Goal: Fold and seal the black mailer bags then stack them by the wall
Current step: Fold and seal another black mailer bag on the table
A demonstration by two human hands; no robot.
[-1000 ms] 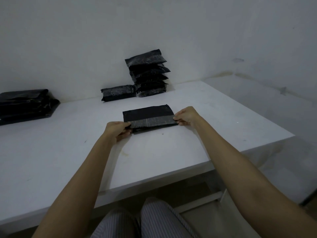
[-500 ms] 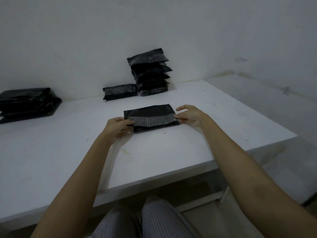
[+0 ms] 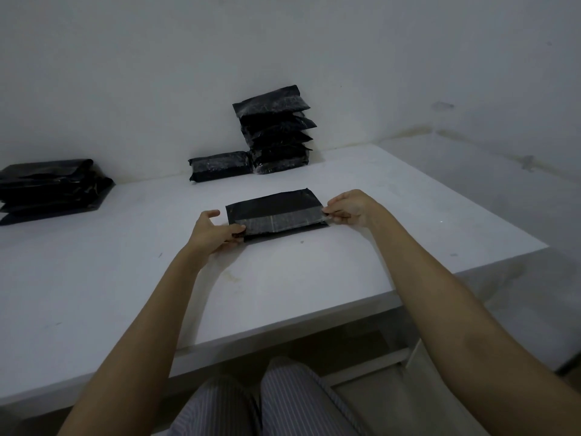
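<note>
Sealing step in hand: one black mailer bag (image 3: 276,214) lies flat on the white table (image 3: 408,215), its grey flap strip (image 3: 279,221) folded over the near edge.

The left hand (image 3: 210,232) grips the bag's left end, thumb on top by the strip and the forefinger raised clear. The right hand (image 3: 350,207) pinches the right end of the strip between thumb and curled fingers. The bag sits mid-table, well apart from the stack of finished bags (image 3: 276,133) against the wall (image 3: 157,73); one finished bag (image 3: 220,165) lies just beside that stack, and a pile of unfolded bags (image 3: 50,188) rests at far left. By judgement the strip is laid but not confirmed stuck; the next move calls for pressing along its full length, then carrying the bag to the stack.
</note>
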